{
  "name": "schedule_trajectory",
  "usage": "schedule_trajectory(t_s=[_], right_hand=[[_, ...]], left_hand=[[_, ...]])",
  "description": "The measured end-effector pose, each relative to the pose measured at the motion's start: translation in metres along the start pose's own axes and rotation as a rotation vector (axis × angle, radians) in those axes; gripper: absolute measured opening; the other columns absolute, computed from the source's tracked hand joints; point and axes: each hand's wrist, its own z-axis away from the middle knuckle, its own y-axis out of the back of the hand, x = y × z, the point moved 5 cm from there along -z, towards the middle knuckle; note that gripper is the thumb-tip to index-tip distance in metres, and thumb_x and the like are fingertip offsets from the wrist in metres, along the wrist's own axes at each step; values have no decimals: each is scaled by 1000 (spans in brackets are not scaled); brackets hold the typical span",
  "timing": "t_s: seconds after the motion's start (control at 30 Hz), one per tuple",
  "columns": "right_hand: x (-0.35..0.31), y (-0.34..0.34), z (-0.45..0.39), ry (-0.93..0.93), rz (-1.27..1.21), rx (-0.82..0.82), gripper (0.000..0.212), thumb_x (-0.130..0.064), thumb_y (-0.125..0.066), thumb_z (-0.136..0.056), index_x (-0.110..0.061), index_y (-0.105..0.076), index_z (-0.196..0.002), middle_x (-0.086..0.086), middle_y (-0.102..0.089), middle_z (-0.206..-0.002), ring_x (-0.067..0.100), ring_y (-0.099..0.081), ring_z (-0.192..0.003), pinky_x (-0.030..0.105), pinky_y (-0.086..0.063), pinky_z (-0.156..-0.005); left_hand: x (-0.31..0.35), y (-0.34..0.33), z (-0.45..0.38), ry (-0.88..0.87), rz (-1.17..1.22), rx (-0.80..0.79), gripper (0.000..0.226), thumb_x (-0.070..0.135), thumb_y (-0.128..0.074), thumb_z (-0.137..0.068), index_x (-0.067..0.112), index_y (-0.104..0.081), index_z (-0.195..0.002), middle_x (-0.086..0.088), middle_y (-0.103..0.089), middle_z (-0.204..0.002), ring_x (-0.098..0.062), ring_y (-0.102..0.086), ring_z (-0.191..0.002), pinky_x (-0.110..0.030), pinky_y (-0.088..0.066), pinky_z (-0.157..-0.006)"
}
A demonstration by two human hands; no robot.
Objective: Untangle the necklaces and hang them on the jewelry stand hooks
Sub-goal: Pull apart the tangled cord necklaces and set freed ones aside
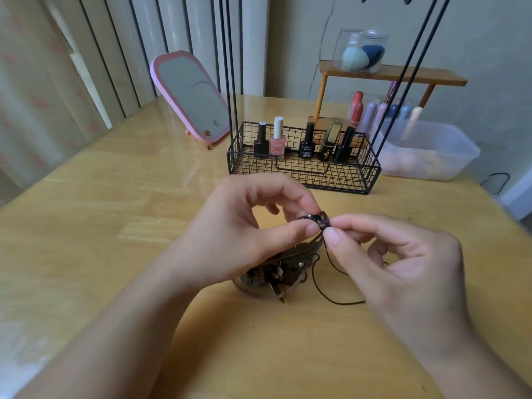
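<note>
A dark tangle of necklaces (pixel 276 273) lies on the wooden table (pixel 115 214), brown straps and pendants bunched together, with a thin black cord (pixel 331 298) looping out to its right. My left hand (pixel 247 226) and my right hand (pixel 397 254) meet just above the pile, both pinching the same small dark looped end (pixel 319 219) between thumb and forefinger. The black wire jewelry stand (pixel 305 165) sits behind them; its tall thin rods (pixel 230 67) run up out of the frame, and the hooks are barely visible at the top edge.
The stand's basket holds several nail polish bottles (pixel 277 139). A pink mirror (pixel 193 96) leans at the back left. A clear plastic tub (pixel 429 151) and a small wooden shelf (pixel 391 73) with a sponge jar stand at the back right. The table's right edge is close.
</note>
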Motion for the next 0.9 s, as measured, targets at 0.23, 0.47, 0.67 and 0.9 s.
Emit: schedule_trajectory(t_s=[0.23,0.47,0.67,0.9], right_hand=[[2,0,1,-8,1,10,6,-27,-70,-80,-32,-75,-80,-8,-66,-65,10,-55,-51,22,-39,-44],[14,-1,-2,-163,-213,-1,8,-35,-64,-78,-32,-71,-77,-4,-63,-60,18,-55,-50,35,-46,-47],[20,-6,-3,-290,-422,-60,7,-30,-69,-77,-24,-73,-78,1,-59,-54,17,-53,-48,19,-43,-50],[14,-5,-2,-192,-250,-71,12,-38,-65,-79,-31,-74,-84,-5,-65,-63,14,-56,-53,30,-49,-51]], left_hand=[[0,-4,-1,15,12,-53,16,10,-79,-79,16,-68,-90,-2,-69,-80,-21,-62,-74,-41,-51,-75],[0,-2,-1,19,33,-84,18,11,-76,-81,15,-66,-95,0,-68,-80,-22,-62,-75,-39,-51,-75],[0,-6,2,15,12,-92,17,10,-72,-84,11,-63,-99,3,-64,-86,-16,-58,-80,-42,-47,-77],[6,-13,3,-21,-38,16,19,31,-72,-82,13,-66,-87,9,-64,-82,-19,-57,-76,-37,-45,-73]])
